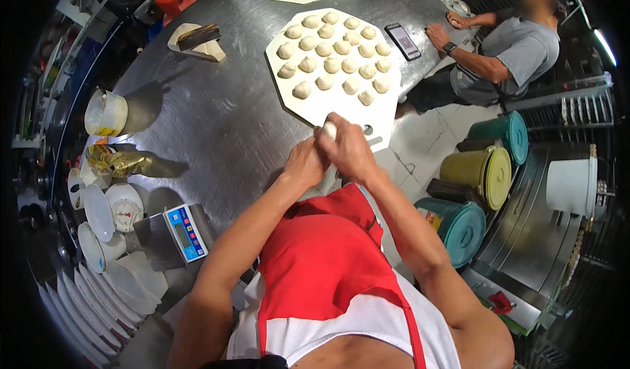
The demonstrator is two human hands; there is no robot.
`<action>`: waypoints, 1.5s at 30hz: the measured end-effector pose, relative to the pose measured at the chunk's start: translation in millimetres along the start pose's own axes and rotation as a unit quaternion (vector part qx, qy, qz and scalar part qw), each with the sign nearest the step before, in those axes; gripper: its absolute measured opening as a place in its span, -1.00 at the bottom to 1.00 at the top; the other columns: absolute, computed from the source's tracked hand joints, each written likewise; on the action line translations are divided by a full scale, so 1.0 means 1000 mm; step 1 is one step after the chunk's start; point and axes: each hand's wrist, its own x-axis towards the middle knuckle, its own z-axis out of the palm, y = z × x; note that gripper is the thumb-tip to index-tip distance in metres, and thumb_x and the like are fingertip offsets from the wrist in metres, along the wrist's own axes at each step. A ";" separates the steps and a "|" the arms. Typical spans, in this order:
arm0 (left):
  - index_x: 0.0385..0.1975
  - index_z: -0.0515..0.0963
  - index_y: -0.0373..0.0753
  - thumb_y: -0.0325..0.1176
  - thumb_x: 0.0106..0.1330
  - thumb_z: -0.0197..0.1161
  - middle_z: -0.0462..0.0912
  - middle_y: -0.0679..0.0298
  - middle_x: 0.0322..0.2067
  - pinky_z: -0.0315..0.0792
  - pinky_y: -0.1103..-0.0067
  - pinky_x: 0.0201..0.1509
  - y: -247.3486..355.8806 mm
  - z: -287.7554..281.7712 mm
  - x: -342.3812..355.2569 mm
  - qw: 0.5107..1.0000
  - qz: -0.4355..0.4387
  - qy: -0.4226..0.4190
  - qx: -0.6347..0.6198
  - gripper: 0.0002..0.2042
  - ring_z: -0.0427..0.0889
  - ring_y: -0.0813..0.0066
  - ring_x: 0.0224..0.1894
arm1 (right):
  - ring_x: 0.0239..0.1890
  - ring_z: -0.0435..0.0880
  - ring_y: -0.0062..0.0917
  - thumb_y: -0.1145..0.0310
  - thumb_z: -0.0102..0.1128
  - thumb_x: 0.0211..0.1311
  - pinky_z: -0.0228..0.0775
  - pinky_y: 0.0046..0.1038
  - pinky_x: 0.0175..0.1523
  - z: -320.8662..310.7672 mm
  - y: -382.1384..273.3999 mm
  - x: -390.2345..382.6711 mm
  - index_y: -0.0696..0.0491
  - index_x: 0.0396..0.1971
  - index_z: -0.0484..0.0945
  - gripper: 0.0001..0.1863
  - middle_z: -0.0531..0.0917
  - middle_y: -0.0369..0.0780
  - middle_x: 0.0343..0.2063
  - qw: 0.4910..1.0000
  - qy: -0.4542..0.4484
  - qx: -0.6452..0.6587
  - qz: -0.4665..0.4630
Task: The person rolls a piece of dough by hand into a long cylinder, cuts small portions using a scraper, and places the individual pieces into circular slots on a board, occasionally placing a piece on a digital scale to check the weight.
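Shiny round-edged stainless steel table (pixel 216 87) takes up most of the upper half of the frame. Below centre there's a bright red cloth apron (pixel 321 257), and up top a cream octagonal board (pixel 386 116). Right by the board's lower edge, the left hand (pixel 306 162) and right hand (pixel 352 151) are pressed together, fingers curled shut around a small white dough lump (pixel 330 130). It pokes out between them at the top of the grip; the rest is hidden. Pale rounded dough balls (pixel 332 64) sit just beyond, spread over the board.
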 end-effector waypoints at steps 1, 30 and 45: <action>-0.36 0.59 -0.41 -0.34 0.38 0.18 0.72 -0.21 -0.30 0.55 0.07 -0.06 -0.019 0.006 0.004 0.984 0.055 0.030 -0.168 -0.78 0.73 -0.23 -0.16 | -0.43 0.67 -0.27 0.23 0.29 0.33 0.53 -0.23 -0.22 0.008 -0.008 -0.011 0.23 -0.20 0.58 -0.68 0.66 0.00 -0.50 0.996 -0.055 0.049 -0.057; -0.12 0.56 -0.45 -0.36 0.50 0.13 0.72 0.00 -0.32 0.53 0.28 -0.08 -0.014 -0.052 -0.033 0.964 -0.031 0.002 -0.265 -0.77 0.64 0.27 -0.25 | -0.36 0.78 -0.23 -0.08 0.39 0.35 0.57 -0.23 -0.19 0.001 -0.031 0.009 0.22 -0.18 0.59 -0.44 0.71 0.04 -0.48 0.987 -0.139 -0.070 -0.044; -0.19 0.55 -0.32 -0.15 0.64 0.06 0.67 0.33 -0.38 0.49 0.41 -0.25 -0.037 -0.083 -0.056 0.898 0.007 -0.133 -0.420 -0.67 0.58 0.52 -0.38 | -0.43 0.71 -0.22 0.09 0.28 0.45 0.53 -0.19 -0.22 0.019 -0.058 -0.011 0.21 -0.10 0.58 -0.58 0.69 -0.04 -0.49 0.994 -0.050 0.089 -0.044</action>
